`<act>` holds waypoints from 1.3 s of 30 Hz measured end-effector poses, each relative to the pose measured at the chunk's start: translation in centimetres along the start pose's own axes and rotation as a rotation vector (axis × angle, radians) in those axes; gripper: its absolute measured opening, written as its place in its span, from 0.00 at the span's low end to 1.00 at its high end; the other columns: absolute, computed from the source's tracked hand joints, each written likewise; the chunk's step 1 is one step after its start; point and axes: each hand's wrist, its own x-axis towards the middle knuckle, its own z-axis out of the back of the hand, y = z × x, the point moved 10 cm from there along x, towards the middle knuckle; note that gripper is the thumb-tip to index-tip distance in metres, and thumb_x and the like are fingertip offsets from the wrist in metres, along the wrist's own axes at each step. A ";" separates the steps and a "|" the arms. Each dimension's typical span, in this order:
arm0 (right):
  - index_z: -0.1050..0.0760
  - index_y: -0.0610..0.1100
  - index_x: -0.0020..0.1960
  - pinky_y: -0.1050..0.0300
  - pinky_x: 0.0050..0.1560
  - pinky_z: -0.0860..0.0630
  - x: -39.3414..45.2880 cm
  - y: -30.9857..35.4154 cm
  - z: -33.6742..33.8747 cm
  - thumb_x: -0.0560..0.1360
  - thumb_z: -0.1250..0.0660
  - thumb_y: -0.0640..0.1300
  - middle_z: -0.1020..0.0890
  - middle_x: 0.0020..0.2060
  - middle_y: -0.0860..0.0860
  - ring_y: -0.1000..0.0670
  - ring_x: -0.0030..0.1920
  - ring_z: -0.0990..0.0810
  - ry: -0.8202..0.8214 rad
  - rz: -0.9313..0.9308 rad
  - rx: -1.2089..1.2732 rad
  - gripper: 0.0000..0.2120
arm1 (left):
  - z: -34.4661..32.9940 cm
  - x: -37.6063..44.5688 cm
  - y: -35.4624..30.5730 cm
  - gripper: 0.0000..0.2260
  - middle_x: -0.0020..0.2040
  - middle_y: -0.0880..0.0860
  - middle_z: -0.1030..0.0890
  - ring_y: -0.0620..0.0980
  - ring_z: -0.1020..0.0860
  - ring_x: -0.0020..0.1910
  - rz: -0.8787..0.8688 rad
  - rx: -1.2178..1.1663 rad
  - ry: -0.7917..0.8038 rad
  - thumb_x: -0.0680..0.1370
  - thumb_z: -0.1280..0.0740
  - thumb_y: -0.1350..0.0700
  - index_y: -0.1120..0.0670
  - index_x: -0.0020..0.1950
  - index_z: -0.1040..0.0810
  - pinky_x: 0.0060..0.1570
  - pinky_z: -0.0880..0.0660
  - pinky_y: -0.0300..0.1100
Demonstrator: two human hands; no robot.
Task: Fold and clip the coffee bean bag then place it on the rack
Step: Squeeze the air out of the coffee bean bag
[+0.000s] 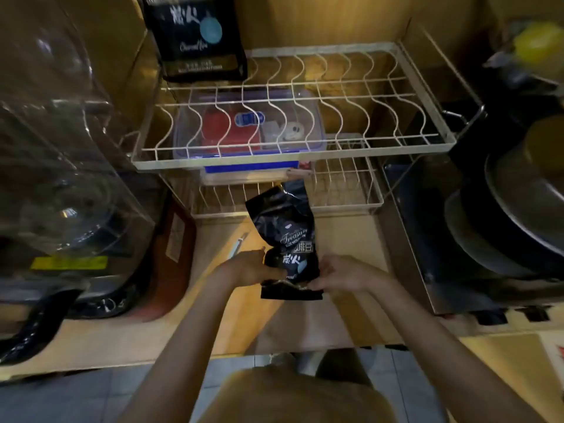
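Nearest, both bare hands gripped the near end of the coffee bean bag (285,239) on the wooden counter (345,315). Left hand (250,267) pinched the bag's left edge, fingers curled narrow on it; right hand (341,274) pinched the right edge, fingertips closed on the foil. The near end was turned over into a flat band running left-right. Bag lay with its long axis near-to-far, tilted slightly left at the far end; crumpled far end pointed toward the rack (293,148) and reached its lower tier (345,190). Printed label faced up. A thin pale clip-like stick (236,245) lay on the counter just left of the bag, apart from it. Farther back, a clear plastic box (247,129) sat under the rack's upper tier. Farthest, a second dark bag (195,38) stood upright at the far-left corner of the rack.
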 end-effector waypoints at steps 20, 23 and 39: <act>0.22 0.37 0.52 0.75 0.33 0.28 1.1 -4.3 -2.4 0.63 0.24 0.35 0.19 0.42 0.49 0.57 0.40 0.22 -0.460 0.075 0.849 0.18 | -2.0 2.4 2.7 0.39 0.57 0.54 0.21 0.50 0.22 0.53 -0.103 -0.732 -0.257 0.57 0.21 0.46 0.58 0.62 0.31 0.50 0.24 0.42; 0.20 0.37 0.49 0.71 0.37 0.25 1.1 -4.5 -2.2 0.60 0.23 0.34 0.18 0.42 0.47 0.56 0.41 0.19 -0.516 0.111 0.817 0.18 | -1.6 1.9 2.8 0.45 0.59 0.53 0.23 0.49 0.23 0.55 -0.153 -0.687 -0.312 0.51 0.22 0.44 0.58 0.63 0.32 0.53 0.24 0.44; 0.23 0.35 0.54 0.55 0.57 0.26 -0.2 -5.7 -0.9 0.71 0.34 0.34 0.21 0.53 0.40 0.45 0.56 0.23 -0.831 0.150 0.576 0.12 | -0.1 -1.9 0.1 0.52 0.65 0.41 0.32 0.34 0.34 0.63 -0.465 -0.448 -0.347 0.50 0.25 0.34 0.46 0.69 0.41 0.58 0.34 0.26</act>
